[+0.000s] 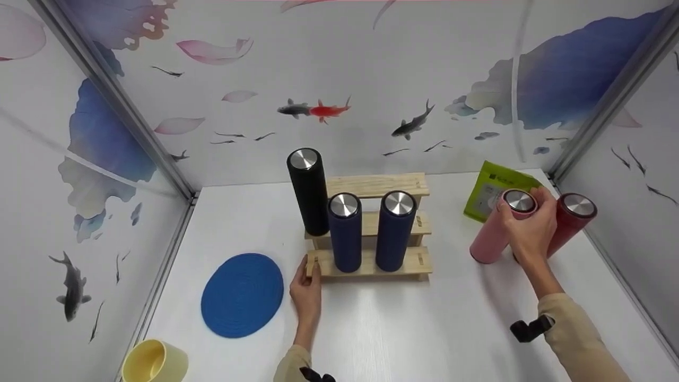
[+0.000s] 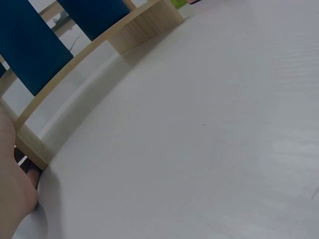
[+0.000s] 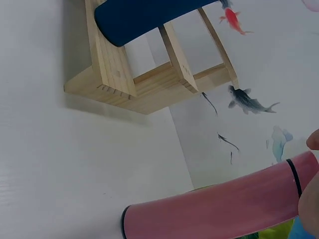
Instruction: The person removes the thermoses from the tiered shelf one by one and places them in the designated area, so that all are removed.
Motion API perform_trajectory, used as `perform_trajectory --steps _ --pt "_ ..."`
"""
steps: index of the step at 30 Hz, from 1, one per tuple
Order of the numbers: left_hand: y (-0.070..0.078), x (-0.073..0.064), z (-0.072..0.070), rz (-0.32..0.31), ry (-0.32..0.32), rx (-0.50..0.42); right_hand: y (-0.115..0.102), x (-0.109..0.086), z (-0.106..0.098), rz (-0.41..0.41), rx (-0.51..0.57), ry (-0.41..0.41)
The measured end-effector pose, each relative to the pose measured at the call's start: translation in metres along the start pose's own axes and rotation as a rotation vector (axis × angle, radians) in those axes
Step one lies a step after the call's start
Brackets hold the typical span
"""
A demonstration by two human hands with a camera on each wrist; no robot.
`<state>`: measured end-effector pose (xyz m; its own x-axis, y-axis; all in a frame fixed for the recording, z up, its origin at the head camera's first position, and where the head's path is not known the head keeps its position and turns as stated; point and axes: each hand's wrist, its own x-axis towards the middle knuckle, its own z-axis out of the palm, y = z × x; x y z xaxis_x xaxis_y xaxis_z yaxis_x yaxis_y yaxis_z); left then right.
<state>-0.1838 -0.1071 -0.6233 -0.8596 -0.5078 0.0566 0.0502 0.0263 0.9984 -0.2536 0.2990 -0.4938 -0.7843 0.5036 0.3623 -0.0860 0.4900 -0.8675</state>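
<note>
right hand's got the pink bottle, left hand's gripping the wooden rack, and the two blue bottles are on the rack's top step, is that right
Not quite: the two blue bottles stand on the lowest step of the wooden rack, not its top one, as the head view shows. The right hand holds the pink bottle, and the left hand grips the rack.

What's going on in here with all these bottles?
A person is handling bottles around a stepped wooden rack. Their right-hand grip is around the upper part of a pink bottle, close beside a red bottle. Their left-hand grip is on the rack's left front corner. Two blue bottles stand on its lowest step and a black bottle on the middle one.
</note>
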Motion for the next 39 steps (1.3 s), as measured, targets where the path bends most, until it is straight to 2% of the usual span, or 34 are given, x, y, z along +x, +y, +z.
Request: perform_trajectory --steps 7,14,17,24,33,39 --pt "-0.001 0.001 0.0 0.007 0.01 0.01 -0.02 0.009 0.001 -0.047 0.026 -0.015" --pt "0.004 -0.001 0.001 -0.017 0.003 0.007 -0.037 0.01 0.007 -0.065 0.046 -0.051" --pt "-0.002 0.002 0.002 -0.015 0.005 0.026 -0.043 0.01 0.01 -0.082 0.054 -0.079" --pt "-0.035 0.014 0.006 -0.01 0.043 0.026 -0.062 0.003 0.019 -0.113 0.075 -0.158" --pt "-0.039 0.013 0.004 -0.011 0.013 0.016 -0.084 -0.006 0.032 -0.151 0.079 -0.227" --pt "-0.04 0.014 0.004 -0.012 0.024 0.044 -0.1 -0.012 0.041 -0.171 0.109 -0.27"
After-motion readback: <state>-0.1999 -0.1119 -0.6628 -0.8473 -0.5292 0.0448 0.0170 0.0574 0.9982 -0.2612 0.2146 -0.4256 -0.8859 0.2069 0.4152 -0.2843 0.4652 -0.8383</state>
